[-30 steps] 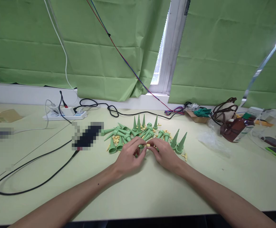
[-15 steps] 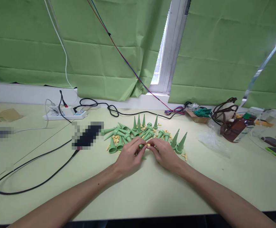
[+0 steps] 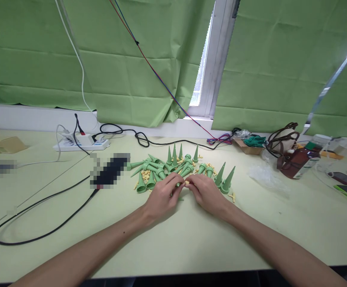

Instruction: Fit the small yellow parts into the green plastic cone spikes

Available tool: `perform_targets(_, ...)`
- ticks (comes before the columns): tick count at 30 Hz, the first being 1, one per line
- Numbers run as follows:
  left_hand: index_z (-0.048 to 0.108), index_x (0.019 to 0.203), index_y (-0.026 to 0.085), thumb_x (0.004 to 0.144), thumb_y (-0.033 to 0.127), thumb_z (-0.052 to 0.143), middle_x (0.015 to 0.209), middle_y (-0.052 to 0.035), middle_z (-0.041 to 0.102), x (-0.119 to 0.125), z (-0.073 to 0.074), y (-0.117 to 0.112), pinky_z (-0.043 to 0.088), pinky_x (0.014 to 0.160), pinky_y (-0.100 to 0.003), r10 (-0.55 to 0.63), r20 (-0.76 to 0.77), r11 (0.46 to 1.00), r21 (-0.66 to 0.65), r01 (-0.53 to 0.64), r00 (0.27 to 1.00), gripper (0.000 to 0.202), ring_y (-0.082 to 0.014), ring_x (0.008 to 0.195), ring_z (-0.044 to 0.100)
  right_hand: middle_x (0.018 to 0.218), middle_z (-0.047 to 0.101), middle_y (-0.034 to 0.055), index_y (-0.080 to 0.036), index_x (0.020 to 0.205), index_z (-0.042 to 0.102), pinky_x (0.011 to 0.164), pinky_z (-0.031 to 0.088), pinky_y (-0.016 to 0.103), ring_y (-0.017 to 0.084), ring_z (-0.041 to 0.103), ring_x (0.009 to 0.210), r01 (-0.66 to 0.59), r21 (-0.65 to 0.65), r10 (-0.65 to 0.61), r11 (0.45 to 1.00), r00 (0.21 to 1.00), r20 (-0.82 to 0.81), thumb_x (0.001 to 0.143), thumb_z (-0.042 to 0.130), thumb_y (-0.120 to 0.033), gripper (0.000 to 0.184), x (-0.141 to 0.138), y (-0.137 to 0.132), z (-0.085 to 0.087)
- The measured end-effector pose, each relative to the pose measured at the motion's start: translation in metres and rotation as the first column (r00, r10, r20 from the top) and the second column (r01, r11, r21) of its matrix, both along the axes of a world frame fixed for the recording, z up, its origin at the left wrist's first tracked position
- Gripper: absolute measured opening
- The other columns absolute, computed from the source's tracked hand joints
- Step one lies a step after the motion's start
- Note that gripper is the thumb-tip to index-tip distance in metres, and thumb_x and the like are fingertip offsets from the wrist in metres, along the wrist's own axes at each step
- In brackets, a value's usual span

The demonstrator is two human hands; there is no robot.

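My left hand (image 3: 163, 196) is closed around a green plastic spike, mostly covered by the fingers, its pointed tip (image 3: 181, 199) seemingly showing below them. A small yellow plastic valve (image 3: 187, 182) is pinched in my right hand (image 3: 206, 192), right against the left fingertips. Whether the two parts are joined cannot be made out. Behind the hands lies a pile of green spikes (image 3: 160, 171) mixed with small yellow valves (image 3: 146, 175). Several spikes stand upright on their wide ends, such as the spike (image 3: 227, 181) to the right. Beside it lies a loose yellow valve (image 3: 233, 197).
Left of the pile lies a blurred dark device (image 3: 110, 171) with a black cable (image 3: 26, 241). A power strip (image 3: 82, 145) sits at the back. Towards the right are a plastic bag (image 3: 267, 177), a brown bottle (image 3: 300, 162) and a small cardboard box (image 3: 246, 147).
My fingers have shifted slightly at the meeting point, and less of the green spike shows between them. The pile and the arms stay in place.
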State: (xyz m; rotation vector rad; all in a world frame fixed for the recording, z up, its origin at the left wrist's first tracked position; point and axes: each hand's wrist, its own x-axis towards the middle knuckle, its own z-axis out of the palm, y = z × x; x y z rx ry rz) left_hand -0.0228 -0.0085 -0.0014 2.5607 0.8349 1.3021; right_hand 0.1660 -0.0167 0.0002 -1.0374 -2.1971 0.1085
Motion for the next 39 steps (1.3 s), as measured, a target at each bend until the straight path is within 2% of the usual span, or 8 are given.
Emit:
perform_targets(5, 0.057, 0.095, 0.018, 0.096, 0.013, 0.046, 0.089, -0.0040, 0.061, 0.0002, 0.0012, -0.0010, 0.046, 0.057, -0.023, 0.013, -0.009, 1.000, 0.006, -0.013, 1.000, 0.013, -0.0127, 0.071, 0.057, 0.084, 0.066, 0.0065, -0.018, 0.092, 0.059, 0.070, 0.046, 0.032, 0.020, 0.060, 0.079, 0.007, 0.004, -0.007, 1.000, 1.000, -0.026, 0.099, 0.048, -0.020, 0.013, -0.0003, 0.0008, -0.0025)
perform_targets(14, 0.057, 0.093, 0.018, 0.096, 0.015, 0.045, 0.088, -0.0042, 0.061, 0.0016, 0.0033, -0.0023, 0.045, 0.056, -0.024, 0.032, -0.017, 0.999, -0.028, -0.033, 0.999, 0.013, -0.0135, 0.071, 0.057, 0.088, 0.065, 0.0056, -0.020, 0.096, 0.056, 0.071, 0.048, 0.033, 0.021, 0.061, 0.081, -0.014, -0.007, 0.013, 1.000, 0.995, -0.095, 0.096, 0.053, -0.015, 0.006, -0.0013, -0.0007, -0.0019)
perform_targets(18, 0.058, 0.093, 0.018, 0.097, 0.015, 0.043, 0.085, -0.0037, 0.060, 0.0015, 0.0004, -0.0012, 0.043, 0.054, -0.023, 0.037, -0.041, 0.999, -0.013, -0.038, 0.998, 0.016, -0.0124, 0.065, 0.054, 0.084, 0.064, 0.0048, -0.019, 0.090, 0.054, 0.068, 0.047, 0.031, 0.020, 0.060, 0.078, -0.014, -0.019, 0.013, 1.000, 0.998, -0.069, 0.096, 0.052, -0.015, 0.007, -0.0004, -0.0006, -0.0006)
perform_targets(28, 0.056, 0.093, 0.019, 0.096, 0.012, 0.043, 0.086, -0.0033, 0.060, -0.0002, -0.0011, 0.0005, 0.042, 0.056, -0.023, 0.024, -0.057, 1.000, -0.009, -0.025, 0.998, 0.015, -0.0128, 0.068, 0.054, 0.082, 0.063, 0.0060, -0.018, 0.086, 0.054, 0.068, 0.043, 0.031, 0.021, 0.057, 0.076, -0.001, -0.015, 0.001, 1.000, 1.000, 0.015, 0.098, 0.048, -0.019, 0.013, 0.0016, 0.0005, -0.0019)
perform_targets(39, 0.057, 0.093, 0.018, 0.096, 0.012, 0.045, 0.087, -0.0026, 0.060, 0.0001, -0.0019, 0.0013, 0.042, 0.058, -0.023, 0.025, -0.059, 0.999, -0.028, -0.027, 0.998, 0.014, -0.0118, 0.069, 0.054, 0.081, 0.065, 0.0071, -0.017, 0.089, 0.059, 0.068, 0.043, 0.032, 0.021, 0.058, 0.076, 0.019, 0.008, -0.020, 1.000, 0.997, 0.081, 0.101, 0.045, -0.021, 0.018, 0.0007, 0.0002, -0.0012)
